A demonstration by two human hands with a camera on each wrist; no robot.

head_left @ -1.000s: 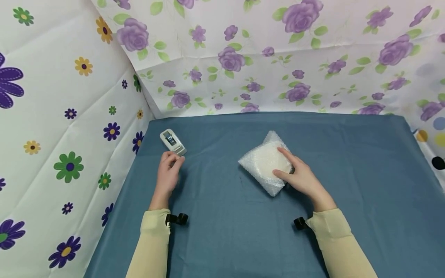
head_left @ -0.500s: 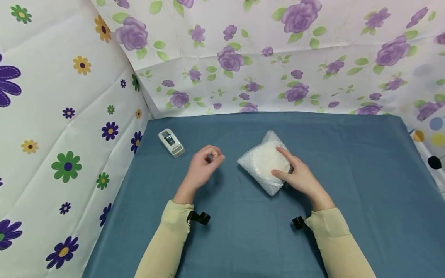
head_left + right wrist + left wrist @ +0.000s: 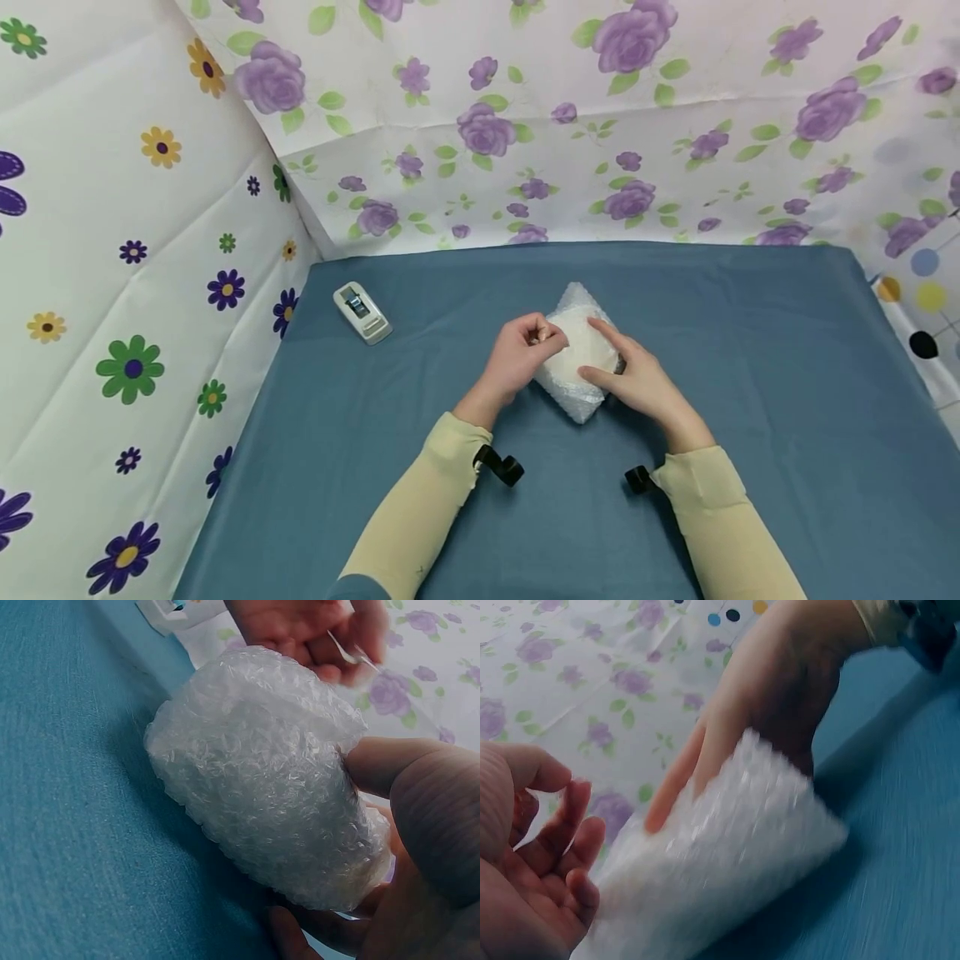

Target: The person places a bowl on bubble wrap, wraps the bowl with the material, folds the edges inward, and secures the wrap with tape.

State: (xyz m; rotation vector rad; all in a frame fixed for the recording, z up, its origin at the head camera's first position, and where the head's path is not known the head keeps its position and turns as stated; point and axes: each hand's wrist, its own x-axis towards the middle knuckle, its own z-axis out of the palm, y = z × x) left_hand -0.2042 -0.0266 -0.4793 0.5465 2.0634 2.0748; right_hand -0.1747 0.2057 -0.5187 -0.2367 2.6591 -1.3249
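A white item wrapped in bubble wrap (image 3: 572, 390) lies on the blue cloth, its wrapped side filling much of the right wrist view. My right hand (image 3: 645, 379) grips it from the right, thumb and fingers spread around it. Over the package's left part in the head view is my left hand (image 3: 516, 357), thumb and index finger pinched together. Between those fingertips, a thin shiny strip of clear tape (image 3: 346, 651) shows in the right wrist view. The left wrist view has the left hand (image 3: 544, 855) beside the bubble wrap, its other fingers curled.
A white tape dispenser (image 3: 363, 313) lies at the back left of the blue tablecloth (image 3: 450, 292). Floral curtains (image 3: 420, 125) rise behind the table and along its left side.
My left hand has moved right from beside the tape dispenser to over the wrapped package, fingertips pinched throughout. My right hand has kept its hold, and the package has stayed in place.
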